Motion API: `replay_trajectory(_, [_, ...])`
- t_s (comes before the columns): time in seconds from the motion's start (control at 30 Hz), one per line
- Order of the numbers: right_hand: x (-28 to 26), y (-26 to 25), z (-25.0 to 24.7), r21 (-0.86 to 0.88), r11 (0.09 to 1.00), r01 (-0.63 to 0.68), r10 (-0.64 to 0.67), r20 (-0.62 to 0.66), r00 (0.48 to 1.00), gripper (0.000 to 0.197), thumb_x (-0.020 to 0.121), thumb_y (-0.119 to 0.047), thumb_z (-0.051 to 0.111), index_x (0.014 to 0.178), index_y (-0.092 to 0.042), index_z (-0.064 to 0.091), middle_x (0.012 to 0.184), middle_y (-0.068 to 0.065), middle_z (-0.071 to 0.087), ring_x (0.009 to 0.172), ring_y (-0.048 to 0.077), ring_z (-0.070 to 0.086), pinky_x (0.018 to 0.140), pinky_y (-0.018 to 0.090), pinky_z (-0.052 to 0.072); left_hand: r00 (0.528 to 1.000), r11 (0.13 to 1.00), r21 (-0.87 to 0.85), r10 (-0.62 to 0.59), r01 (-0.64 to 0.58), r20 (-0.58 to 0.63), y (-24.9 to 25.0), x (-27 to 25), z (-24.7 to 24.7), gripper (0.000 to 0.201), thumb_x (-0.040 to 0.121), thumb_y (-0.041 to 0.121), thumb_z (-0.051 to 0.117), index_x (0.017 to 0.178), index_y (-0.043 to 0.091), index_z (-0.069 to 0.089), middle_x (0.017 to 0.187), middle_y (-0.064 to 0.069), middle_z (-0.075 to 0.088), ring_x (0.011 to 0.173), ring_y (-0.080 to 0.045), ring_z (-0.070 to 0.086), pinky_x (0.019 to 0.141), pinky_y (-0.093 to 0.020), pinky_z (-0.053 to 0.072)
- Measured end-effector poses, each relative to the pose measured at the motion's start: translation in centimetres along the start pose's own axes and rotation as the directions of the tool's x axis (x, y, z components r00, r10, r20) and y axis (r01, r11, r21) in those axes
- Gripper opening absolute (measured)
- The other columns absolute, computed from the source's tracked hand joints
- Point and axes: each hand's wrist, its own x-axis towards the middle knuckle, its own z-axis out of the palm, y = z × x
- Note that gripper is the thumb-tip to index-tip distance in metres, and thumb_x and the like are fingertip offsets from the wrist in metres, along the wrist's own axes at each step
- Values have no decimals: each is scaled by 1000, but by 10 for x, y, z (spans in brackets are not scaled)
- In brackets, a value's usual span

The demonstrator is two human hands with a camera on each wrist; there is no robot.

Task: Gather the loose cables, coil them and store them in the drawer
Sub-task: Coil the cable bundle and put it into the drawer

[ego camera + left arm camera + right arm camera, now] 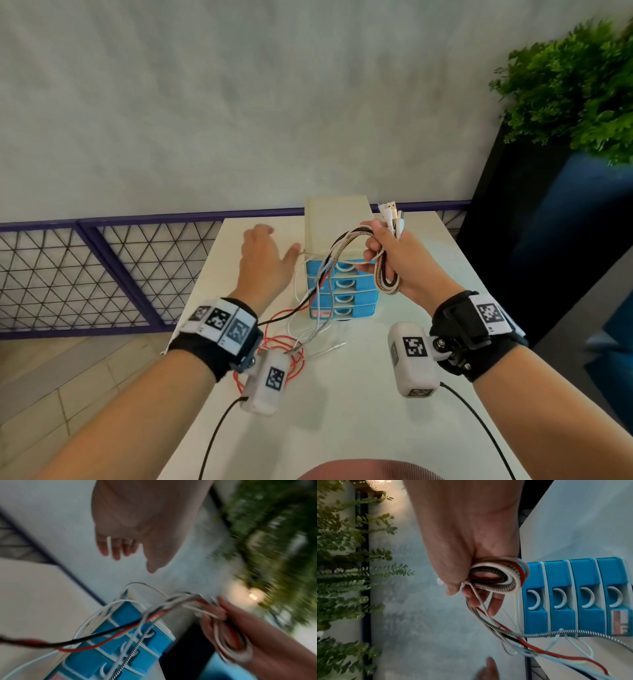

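Cables (383, 270): partly coiled, gripped in right hand (404, 263); tails trail past blue drawer unit (342, 291). Left hand (263, 260): spread, apparently empty, though blurred.

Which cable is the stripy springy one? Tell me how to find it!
Find the blue drawer unit on the white table. The right hand beside it grips a cable bundle. The stripy cable has a black-and-white spiral; the others are plain red, black or white.

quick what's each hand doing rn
Left hand: open, fingers spread, holding nothing.
Right hand: gripping the coiled cables.
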Motion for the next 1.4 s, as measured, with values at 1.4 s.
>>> replay_trajectory(1.4, [1,-25,14,-342,937,68,-98,-69,993,26,103,-25,39,94,-20,63,56,-5,36,40,4,32,39,18,30,813,885,241,220,-399,540,-65,-7,6,27,97,34,46,73,28,55,77,7,62,77,-15,57,76,-32,46])
